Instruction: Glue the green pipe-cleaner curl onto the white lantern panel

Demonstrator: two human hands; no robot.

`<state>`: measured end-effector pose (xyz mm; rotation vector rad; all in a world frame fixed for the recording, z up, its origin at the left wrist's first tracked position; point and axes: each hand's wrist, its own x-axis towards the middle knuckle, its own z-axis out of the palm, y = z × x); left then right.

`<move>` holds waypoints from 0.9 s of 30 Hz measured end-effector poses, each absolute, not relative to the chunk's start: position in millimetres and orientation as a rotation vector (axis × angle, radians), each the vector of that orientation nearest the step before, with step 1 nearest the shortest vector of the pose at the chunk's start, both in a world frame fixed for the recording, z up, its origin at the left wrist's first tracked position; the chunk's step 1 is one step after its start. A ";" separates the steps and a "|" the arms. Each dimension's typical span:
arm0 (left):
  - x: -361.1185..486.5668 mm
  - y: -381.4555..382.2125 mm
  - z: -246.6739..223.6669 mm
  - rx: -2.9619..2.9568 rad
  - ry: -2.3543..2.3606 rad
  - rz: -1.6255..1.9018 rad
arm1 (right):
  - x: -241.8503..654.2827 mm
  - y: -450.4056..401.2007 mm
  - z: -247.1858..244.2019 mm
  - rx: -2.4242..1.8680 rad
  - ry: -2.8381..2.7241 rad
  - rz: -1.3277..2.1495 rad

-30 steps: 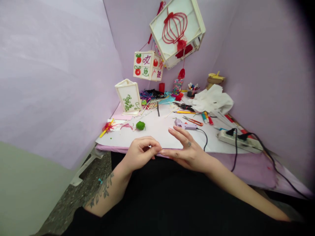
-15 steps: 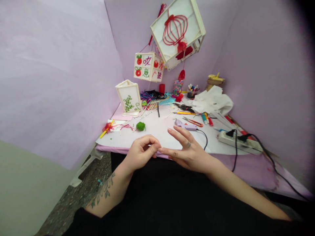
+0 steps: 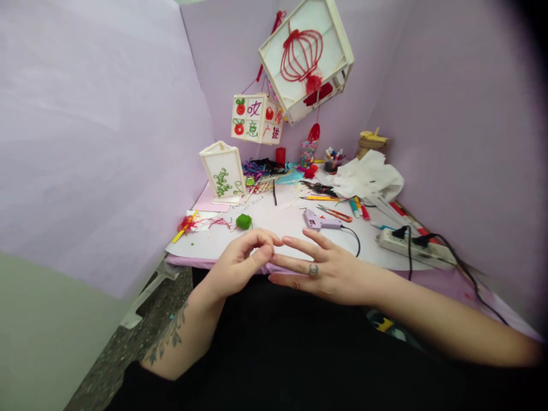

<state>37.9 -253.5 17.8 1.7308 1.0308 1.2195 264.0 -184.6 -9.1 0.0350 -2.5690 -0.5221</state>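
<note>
My left hand [image 3: 246, 260] is over the front edge of the table, its thumb and fingertips pinched together beside the fingertips of the other hand. Whatever it may pinch is too small to make out. Fingers spread and palm down, my right hand [image 3: 325, 268] reaches in from the right, with a ring-like mark on one finger. Beyond the hands a green ball of yarn [image 3: 244, 221] lies on the white table top [image 3: 274, 222]. A lilac glue gun [image 3: 321, 221] rests behind my right hand, with red-handled snips [image 3: 335, 213] just past it.
A white power strip [image 3: 413, 249] with black cables lies at the right. Lanterns [image 3: 307, 63] hang above the back, and a decorated three-sided lantern [image 3: 222, 174] stands at the left. Crumpled white sheet [image 3: 368, 176], markers [image 3: 359, 208] and red yarn [image 3: 187, 224] lie around.
My right hand has lowered and turned flatter, uncovering the glue gun. My left hand has shifted slightly left and up, still pinched. The view has moved a little.
</note>
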 end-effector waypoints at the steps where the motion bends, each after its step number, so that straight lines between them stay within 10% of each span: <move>1: 37.7 -255.2 21.9 1.768 1.012 1.145 | 263.6 -184.3 -10.2 0.046 -2.572 -0.516; 8: 37.8 -254.6 23.8 1.834 1.064 1.084 | 260.7 -183.5 -16.5 0.063 -2.598 -0.465; 20: -24.4 -252.6 14.4 1.058 1.051 2.042 | 259.2 -185.1 -15.6 0.002 -2.753 -0.434; 27: 31.7 -257.7 0.6 2.051 1.311 1.377 | 252.6 -187.2 -18.3 0.089 -2.693 -0.422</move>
